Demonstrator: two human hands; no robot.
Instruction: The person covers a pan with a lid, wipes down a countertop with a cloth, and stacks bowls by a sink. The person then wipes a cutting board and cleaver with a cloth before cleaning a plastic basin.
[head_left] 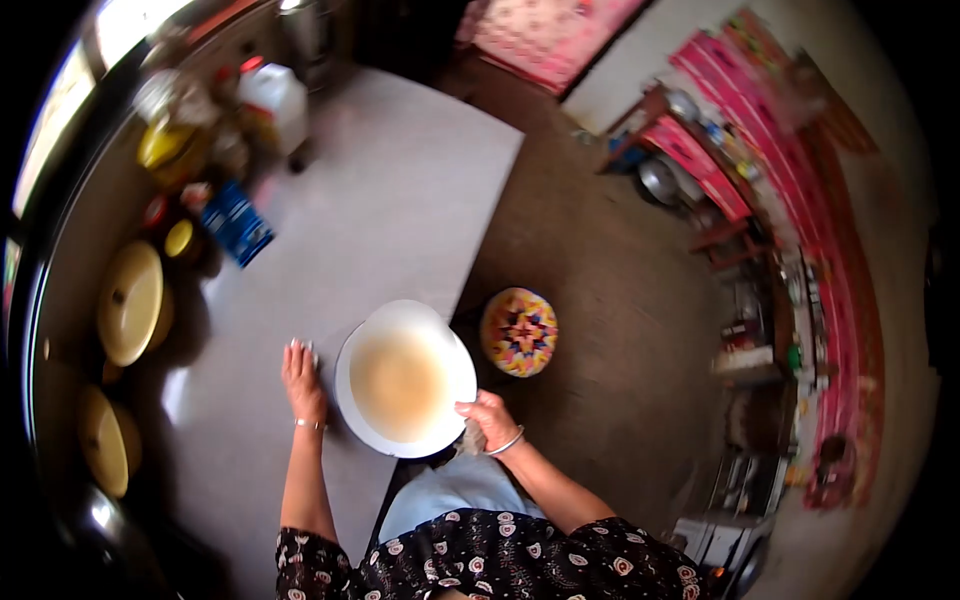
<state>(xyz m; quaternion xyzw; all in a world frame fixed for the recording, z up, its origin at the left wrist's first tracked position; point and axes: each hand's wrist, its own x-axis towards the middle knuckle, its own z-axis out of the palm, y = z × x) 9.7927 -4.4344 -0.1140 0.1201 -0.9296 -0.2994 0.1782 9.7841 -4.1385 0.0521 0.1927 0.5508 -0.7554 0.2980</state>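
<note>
overhanging the grey tabletop [385, 190], the round white bowl [459, 362] of tan liquid [400, 385] is clasped at four o'clock by the right hand [488, 420], seemingly against spilling; at nine o'clock, the left hand [301, 380] is laid fingers extended, any hold unclear.

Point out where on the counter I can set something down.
Bare counter lies between the blue packet and the right-hand edge, beyond the white basin. It's crowded along the left, with yellow bowls and the white jug.

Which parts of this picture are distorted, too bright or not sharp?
Head view: black corners and curved edges; washed-out window at upper left; glare on the counter near the yellow bowls; shelves at right look soft.
</note>
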